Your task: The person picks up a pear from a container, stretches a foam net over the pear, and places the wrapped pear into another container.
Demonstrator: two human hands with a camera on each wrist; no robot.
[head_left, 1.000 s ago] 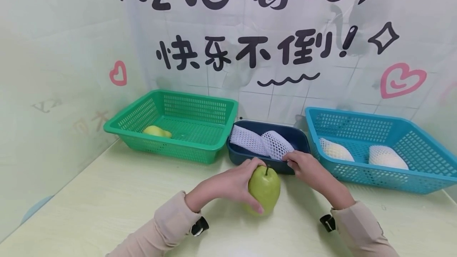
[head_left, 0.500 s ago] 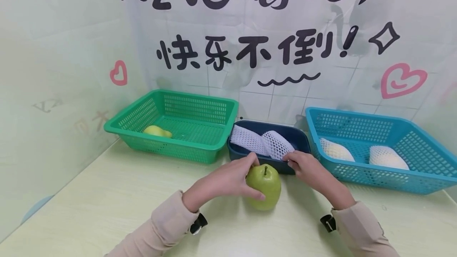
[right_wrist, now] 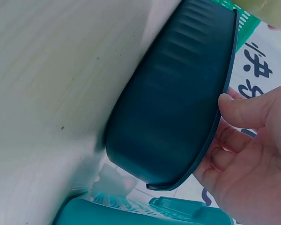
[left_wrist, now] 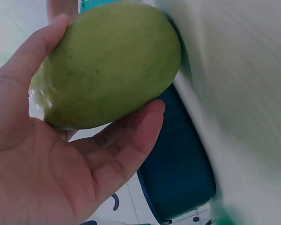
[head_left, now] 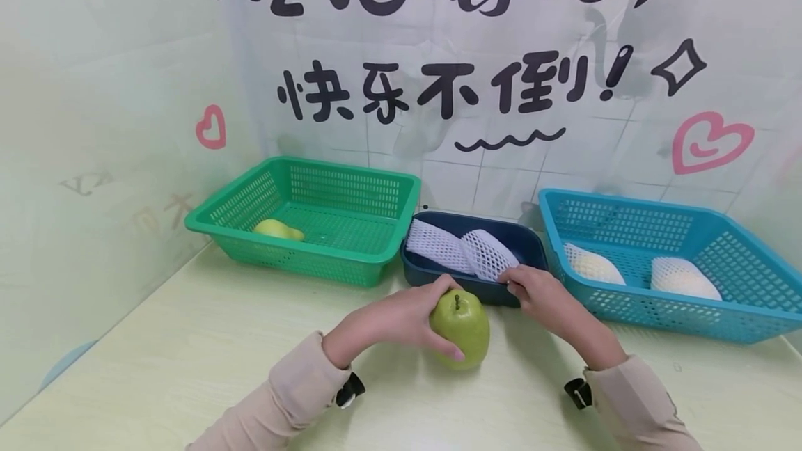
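My left hand (head_left: 416,319) grips a green pear (head_left: 466,331) around its side, thumb in front and fingers behind. Its short dark stem points up in the head view. In the left wrist view the pear (left_wrist: 112,65) lies between thumb and fingers, close over the table. My right hand (head_left: 540,298) is at the front rim of a dark blue bin (head_left: 432,277), thumb outside and fingers inside, as the right wrist view shows at the bin (right_wrist: 168,98). White foam net sleeves (head_left: 489,254) lie in the bin, one end right at the right fingertips; I cannot tell whether they hold it.
Left of the bin stands a green basket (head_left: 351,256) with a yellow-green pear (head_left: 276,230) inside. On the right, a blue basket (head_left: 677,312) holds two net-wrapped fruits, one wrapped fruit (head_left: 595,266) near its left side. A printed wall sheet (head_left: 401,145) rises behind them.
The pear tilts slightly in the left hand, its stem end shifting a little left, and the thumb moves slightly. The right hand stays at the bin's rim.
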